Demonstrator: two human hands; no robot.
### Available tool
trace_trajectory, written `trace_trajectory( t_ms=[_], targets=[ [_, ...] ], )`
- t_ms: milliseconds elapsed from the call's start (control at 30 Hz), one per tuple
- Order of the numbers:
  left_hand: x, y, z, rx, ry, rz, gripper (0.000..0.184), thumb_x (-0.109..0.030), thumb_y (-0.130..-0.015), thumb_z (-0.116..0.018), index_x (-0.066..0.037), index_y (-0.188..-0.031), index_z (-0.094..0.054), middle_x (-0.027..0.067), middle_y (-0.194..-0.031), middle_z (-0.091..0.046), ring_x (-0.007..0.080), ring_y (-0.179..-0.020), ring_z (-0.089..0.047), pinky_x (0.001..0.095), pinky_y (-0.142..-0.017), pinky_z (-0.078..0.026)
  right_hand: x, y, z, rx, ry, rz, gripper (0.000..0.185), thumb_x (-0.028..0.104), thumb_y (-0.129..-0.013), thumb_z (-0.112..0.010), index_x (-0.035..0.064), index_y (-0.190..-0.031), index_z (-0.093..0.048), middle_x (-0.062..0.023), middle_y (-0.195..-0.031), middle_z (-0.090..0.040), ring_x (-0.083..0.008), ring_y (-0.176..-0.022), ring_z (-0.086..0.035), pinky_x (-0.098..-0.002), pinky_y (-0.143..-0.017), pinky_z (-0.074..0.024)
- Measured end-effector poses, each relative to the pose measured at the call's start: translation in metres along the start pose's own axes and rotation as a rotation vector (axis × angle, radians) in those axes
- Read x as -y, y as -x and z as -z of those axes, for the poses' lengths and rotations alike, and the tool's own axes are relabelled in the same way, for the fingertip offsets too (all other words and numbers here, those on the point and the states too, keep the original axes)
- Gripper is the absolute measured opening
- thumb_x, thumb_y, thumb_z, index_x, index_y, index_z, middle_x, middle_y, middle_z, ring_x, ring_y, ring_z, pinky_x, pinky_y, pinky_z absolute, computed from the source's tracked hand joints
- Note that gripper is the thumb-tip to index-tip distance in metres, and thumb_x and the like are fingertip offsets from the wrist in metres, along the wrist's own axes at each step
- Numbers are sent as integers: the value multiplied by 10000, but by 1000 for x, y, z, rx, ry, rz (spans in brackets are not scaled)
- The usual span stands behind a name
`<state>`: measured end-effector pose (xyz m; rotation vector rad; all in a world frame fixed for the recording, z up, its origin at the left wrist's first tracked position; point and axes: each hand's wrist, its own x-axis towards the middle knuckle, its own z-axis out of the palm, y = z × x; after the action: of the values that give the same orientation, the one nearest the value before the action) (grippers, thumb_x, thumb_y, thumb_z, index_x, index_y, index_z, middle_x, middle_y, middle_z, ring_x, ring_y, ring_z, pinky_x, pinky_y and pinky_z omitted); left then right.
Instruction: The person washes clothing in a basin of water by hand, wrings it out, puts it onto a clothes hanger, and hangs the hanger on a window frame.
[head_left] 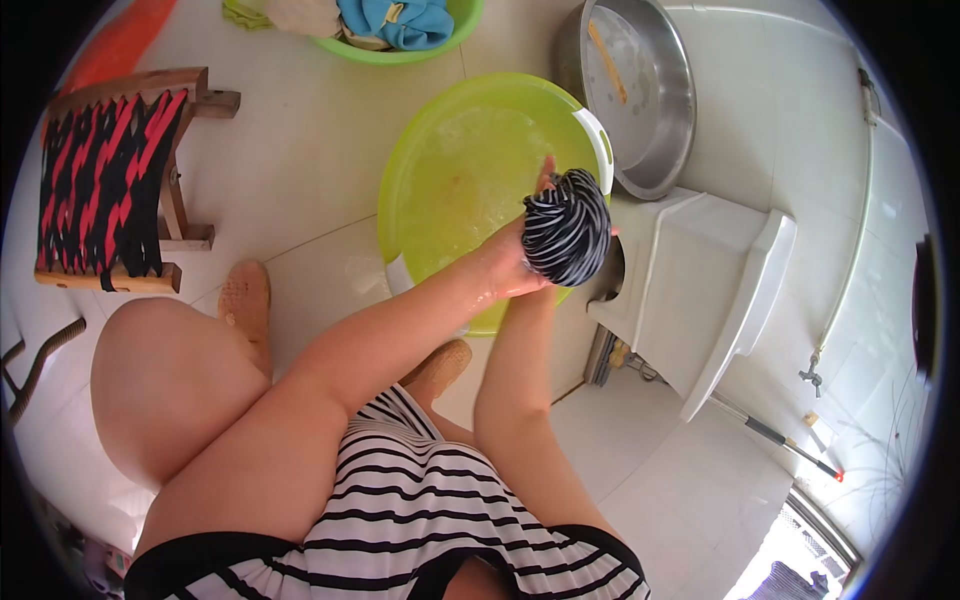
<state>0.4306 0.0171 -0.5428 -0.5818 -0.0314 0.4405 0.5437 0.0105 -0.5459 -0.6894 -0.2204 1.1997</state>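
A bunched black cloth with thin white stripes (pixel 567 228) is held above the right side of a large lime-green basin (pixel 393 170) of cloudy water. My left hand (pixel 512 262) is closed around its lower left side, wet at the wrist. Behind the left wrist and the cloth, my right hand (pixel 542 292) is mostly hidden; it appears closed on the same bundle from beneath. A fingertip shows above the cloth, but whose hand it belongs to is unclear.
A steel basin (pixel 655 150) stands at the upper right, beside a white sink-like fixture (pixel 700 270). Another green basin (pixel 455 35) holds clothes at the top. A woven stool (pixel 110 185) lies at the left. A tap (pixel 812 375) is on the right wall.
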Motion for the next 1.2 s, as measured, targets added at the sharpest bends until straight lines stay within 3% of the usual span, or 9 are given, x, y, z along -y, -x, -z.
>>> trace_trajectory(
  t_ms=[300,500,600,633,733,833,967,1067,1200],
  targets=[
    [-30,6,-9,1,-490,194,313,-359,-955,-602,-74,-1085,-617,0,-980,-650,86,-867,-628,247,-756,-528,56,-37,-23,-415,470,-477,319,289,-928,-581,22,-1098,-614,-109,-957,-678,-262,-762,-662,-361,-691,-580],
    [-17,-15,0,-233,-1464,-71,455,-323,-791,-782,17,-1050,-625,27,-918,-663,129,-799,-611,284,-726,-496,50,-48,-14,-317,1362,-386,300,164,-892,-601,-23,-1126,-589,-87,-927,-653,-177,-796,-640,-291,-684,-527],
    [-11,-8,19,-425,-1680,-52,438,-334,-775,-745,-15,-1057,-645,119,-954,-691,252,-842,-653,355,-763,-502,31,-42,4,-75,2110,-273,375,203,-827,-643,-47,-1103,-599,-152,-953,-671,-242,-829,-644,-349,-766,-506],
    [-8,-7,29,-495,-1776,-41,430,-337,-768,-730,-39,-1067,-652,143,-969,-695,285,-863,-661,371,-778,-503,24,-38,-5,-38,2262,-298,520,291,-749,-668,-33,-1147,-588,-265,-949,-657,-403,-916,-640,-411,-841,-495],
    [-7,-4,25,-532,-1789,-39,403,-342,-768,-700,-64,-1059,-664,142,-963,-700,299,-878,-665,377,-771,-505,25,-35,18,-34,2338,-417,497,279,-805,-650,-19,-1195,-564,-228,-1022,-662,-366,-952,-644,-403,-837,-506],
    [-13,-8,15,-501,-1668,103,381,-345,-800,-684,-38,-1024,-669,94,-929,-705,203,-837,-668,330,-736,-512,47,-20,18,-199,1274,-424,526,380,-956,-541,66,-1367,-447,-136,-1269,-563,-310,-1102,-606,-443,-877,-528],
    [-7,1,-37,-142,-551,137,232,-251,-972,-531,-61,-1074,-617,19,-997,-669,89,-882,-640,268,-786,-535,34,18,-16,-96,181,-107,721,634,-929,-439,150,-1459,-367,-138,-1387,-478,-441,-1291,-432,-663,-1046,-347],
    [10,-13,-23,-21,-181,92,256,-271,-987,-504,-76,-1116,-610,13,-1055,-663,96,-933,-634,280,-810,-536,-6,16,-6,-135,130,7,798,673,-907,-427,149,-1492,-288,-194,-1561,-187,-480,-1414,-182,-610,-1149,-183],
    [1,-13,-17,139,602,277,485,-295,-1054,-255,-147,-1516,-258,116,-1521,-360,222,-1388,-360,412,-1171,-254,-2,10,-19,19,28,33,718,657,-907,-448,156,-1420,-406,-211,-1498,-309,-457,-1338,-321,-574,-1093,-311]
  ],
)
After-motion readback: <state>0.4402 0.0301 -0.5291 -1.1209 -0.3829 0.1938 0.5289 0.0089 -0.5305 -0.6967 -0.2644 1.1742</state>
